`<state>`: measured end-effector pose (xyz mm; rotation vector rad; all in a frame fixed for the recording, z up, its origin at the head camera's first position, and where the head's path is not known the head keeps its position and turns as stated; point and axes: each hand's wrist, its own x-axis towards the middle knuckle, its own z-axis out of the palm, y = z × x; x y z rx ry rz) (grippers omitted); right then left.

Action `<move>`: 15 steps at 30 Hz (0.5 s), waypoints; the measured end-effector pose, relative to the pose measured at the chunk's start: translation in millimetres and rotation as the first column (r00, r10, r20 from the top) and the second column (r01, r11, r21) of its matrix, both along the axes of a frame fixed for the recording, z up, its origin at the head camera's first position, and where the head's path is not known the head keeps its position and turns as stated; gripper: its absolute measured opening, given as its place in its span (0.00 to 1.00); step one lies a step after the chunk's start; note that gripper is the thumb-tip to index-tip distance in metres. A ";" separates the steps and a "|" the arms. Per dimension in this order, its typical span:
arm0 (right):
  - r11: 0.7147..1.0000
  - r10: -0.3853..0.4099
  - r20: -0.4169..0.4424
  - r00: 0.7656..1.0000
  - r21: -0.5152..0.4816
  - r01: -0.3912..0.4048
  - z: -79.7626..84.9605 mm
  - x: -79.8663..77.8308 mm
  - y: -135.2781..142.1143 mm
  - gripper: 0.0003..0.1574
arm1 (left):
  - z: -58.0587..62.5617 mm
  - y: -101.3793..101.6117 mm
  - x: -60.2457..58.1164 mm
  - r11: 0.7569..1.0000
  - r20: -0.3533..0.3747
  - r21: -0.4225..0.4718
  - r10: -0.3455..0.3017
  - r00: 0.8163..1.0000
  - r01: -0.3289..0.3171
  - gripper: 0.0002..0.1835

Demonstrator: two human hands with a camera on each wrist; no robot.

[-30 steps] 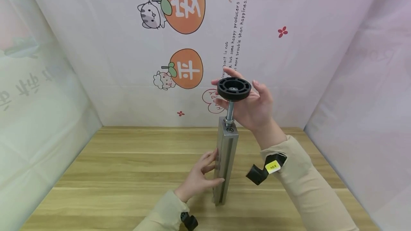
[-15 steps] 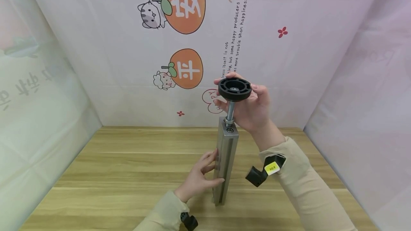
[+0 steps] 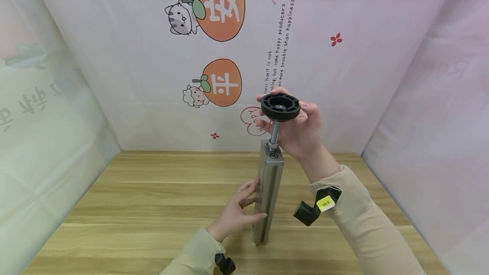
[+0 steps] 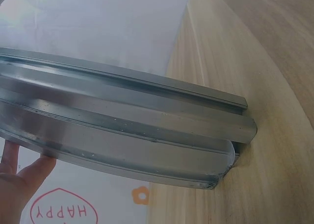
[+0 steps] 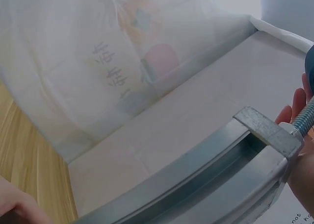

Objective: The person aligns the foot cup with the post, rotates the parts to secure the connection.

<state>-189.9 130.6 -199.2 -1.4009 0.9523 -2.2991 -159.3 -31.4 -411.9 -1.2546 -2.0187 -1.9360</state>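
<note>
A silver slotted aluminium profile (image 3: 267,198) stands upright on the table in the head view. My left hand (image 3: 234,215) grips its lower half, thumb on the near face and fingers on the left side. From the profile's top end rises a threaded stem with a nut (image 3: 273,145), carrying a black round levelling foot (image 3: 280,116). My right hand (image 3: 303,133) holds the foot by its rim, thumb at the right and fingers behind, partly hidden. The left wrist view shows the profile's slots (image 4: 122,121) and its lower end; the right wrist view shows the end plate (image 5: 269,131) and stem.
The wood-grain table (image 3: 153,198) lies under the profile. White printed cloth (image 3: 133,54) hangs at the back, with more cloth at both sides. A black wrist camera (image 3: 307,213) sits on the right sleeve, another (image 3: 225,263) on the left.
My right thumb and fingers have closed in from apart onto the foot's rim. The foot has shifted very slightly right. My left hand and the profile stay in place.
</note>
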 end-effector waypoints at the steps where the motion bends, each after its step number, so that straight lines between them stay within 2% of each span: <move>1: 1.000 -0.008 -0.001 1.000 0.001 0.008 -0.1 -0.1 0.1 0.22 | -0.6 0.2 -0.4 1.000 -0.004 0.004 -0.004 1.000 0.004 0.48; 5: 0.998 -0.057 -0.006 0.998 0.016 0.057 0.8 0.0 0.3 0.22 | -1.9 0.6 -1.7 1.000 -0.013 0.017 -0.012 1.000 0.012 0.47; 11: 0.994 -0.104 0.007 0.995 0.035 0.104 1.7 2.7 0.8 0.22 | 0.2 0.1 0.4 1.000 0.021 -0.012 0.017 1.000 -0.017 0.46; 15: 0.981 -0.187 0.015 0.982 0.058 0.186 1.7 4.4 0.7 0.21 | 1.4 -0.3 2.0 0.999 0.035 -0.027 0.034 0.999 -0.033 0.46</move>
